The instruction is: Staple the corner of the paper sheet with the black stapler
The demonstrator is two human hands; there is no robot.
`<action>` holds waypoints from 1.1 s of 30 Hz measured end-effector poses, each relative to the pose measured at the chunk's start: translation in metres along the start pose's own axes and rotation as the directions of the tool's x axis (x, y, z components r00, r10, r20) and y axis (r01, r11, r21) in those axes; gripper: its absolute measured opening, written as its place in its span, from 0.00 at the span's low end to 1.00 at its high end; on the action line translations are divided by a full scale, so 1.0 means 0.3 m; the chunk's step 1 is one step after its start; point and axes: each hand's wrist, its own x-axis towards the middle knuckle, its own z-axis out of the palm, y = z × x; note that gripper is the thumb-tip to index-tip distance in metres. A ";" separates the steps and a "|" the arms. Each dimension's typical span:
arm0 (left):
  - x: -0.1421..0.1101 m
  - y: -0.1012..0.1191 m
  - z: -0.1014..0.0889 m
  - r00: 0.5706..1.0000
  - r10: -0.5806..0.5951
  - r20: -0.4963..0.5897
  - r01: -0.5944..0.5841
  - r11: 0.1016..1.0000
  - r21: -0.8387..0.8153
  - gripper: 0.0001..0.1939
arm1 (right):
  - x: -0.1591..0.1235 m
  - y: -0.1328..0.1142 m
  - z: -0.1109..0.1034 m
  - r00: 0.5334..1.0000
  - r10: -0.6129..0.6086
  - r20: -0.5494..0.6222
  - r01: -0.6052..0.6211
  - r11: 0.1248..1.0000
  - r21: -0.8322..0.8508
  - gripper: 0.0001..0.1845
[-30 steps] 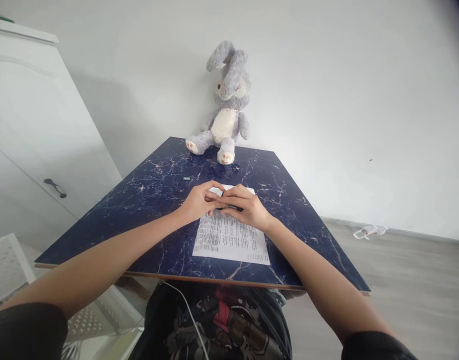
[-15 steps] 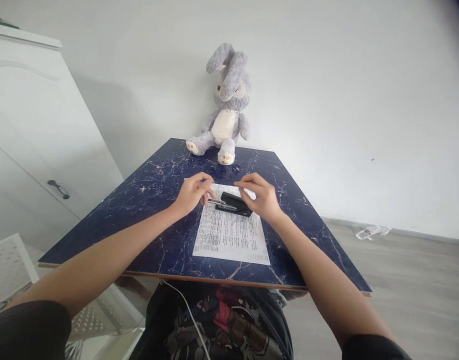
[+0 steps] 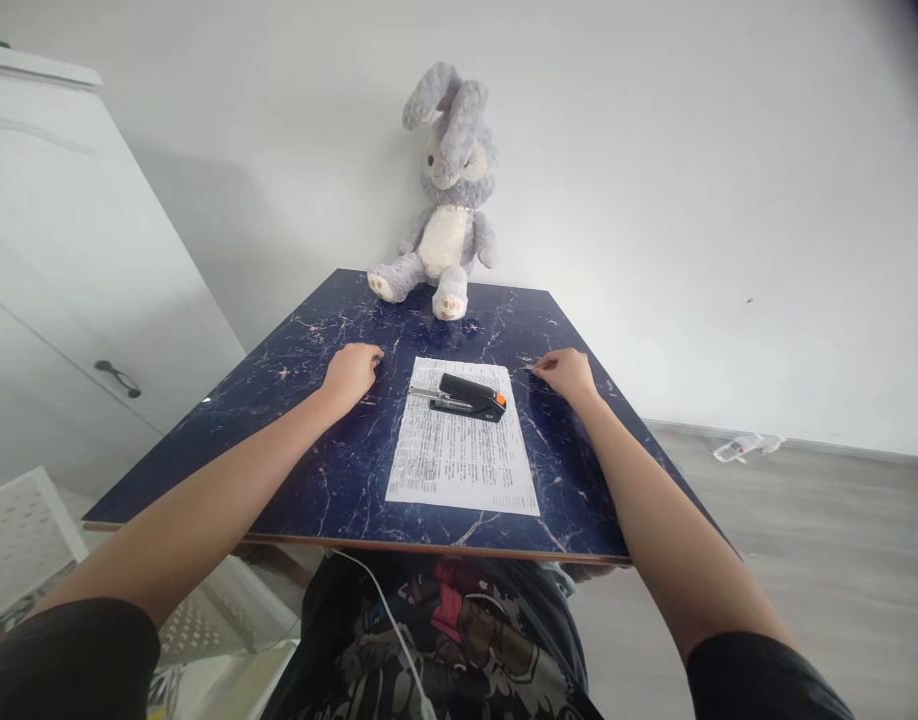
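A black stapler [image 3: 470, 397] with an orange button lies on a printed sheet of paper [image 3: 466, 465]. From its left end sticks out a thin silvery metal part [image 3: 423, 392]. To the left of the sheet, my left hand [image 3: 352, 370] rests on the table with fingers curled; a tiny greyish bit shows at its fingertips, too small to name. My right hand [image 3: 568, 374], right of the sheet, pinches a small silvery piece [image 3: 529, 367] close to the tabletop. Neither hand touches the stapler.
A grey plush rabbit [image 3: 448, 200] sits at the far edge of the dark blue marbled table [image 3: 331, 480], against the wall. A white cabinet [image 3: 76, 250] stands at the left. Clear plastic packaging [image 3: 744, 447] lies on the floor at right. A white cable [image 3: 388, 625] crosses my lap.
Both hands have moved apart, away from the stapler: the left one leftward, the right one rightward, down to the tabletop. The stapler stays on the paper and is now fully in sight.
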 end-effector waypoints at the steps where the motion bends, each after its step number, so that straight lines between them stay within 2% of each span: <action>1: -0.001 0.001 -0.005 1.000 0.005 -0.013 -0.005 1.000 0.003 0.15 | 0.001 -0.001 0.003 1.000 -0.010 0.005 0.010 1.000 -0.018 0.05; 5: -0.009 0.025 -0.020 0.999 0.033 -0.038 -0.033 0.999 0.003 0.17 | 0.002 -0.009 0.011 0.999 -0.032 -0.004 0.032 0.996 -0.078 0.10; 7: -0.017 0.051 -0.025 0.996 0.068 -0.054 -0.071 0.996 -0.055 0.17 | 0.001 -0.011 0.013 0.999 -0.040 -0.006 0.039 0.994 -0.097 0.12; 12: -0.045 0.124 -0.036 0.989 0.100 -0.106 -0.134 0.911 -0.390 0.14 | -0.002 -0.012 0.019 0.999 -0.031 0.003 0.032 0.994 -0.104 0.14; 15: -0.058 0.152 -0.046 0.988 0.092 -0.121 -0.142 0.846 -0.514 0.11 | -0.004 -0.013 0.021 1.000 -0.028 -0.003 0.028 0.994 -0.109 0.14; 24: -0.070 0.185 -0.086 0.957 0.249 -0.147 -0.289 0.822 -0.491 0.11 | -0.010 -0.029 0.019 1.000 -0.009 0.016 0.011 0.994 -0.109 0.20; 28: -0.077 0.190 -0.068 0.947 0.309 -0.084 -0.303 0.780 -0.547 0.09 | -0.012 -0.037 0.015 0.999 0.021 0.026 -0.018 0.994 -0.112 0.21; 33: -0.083 0.186 -0.014 0.951 0.308 0.036 -0.200 0.699 -0.687 0.13 | -0.015 -0.040 0.013 0.999 0.027 0.034 -0.023 0.995 -0.096 0.23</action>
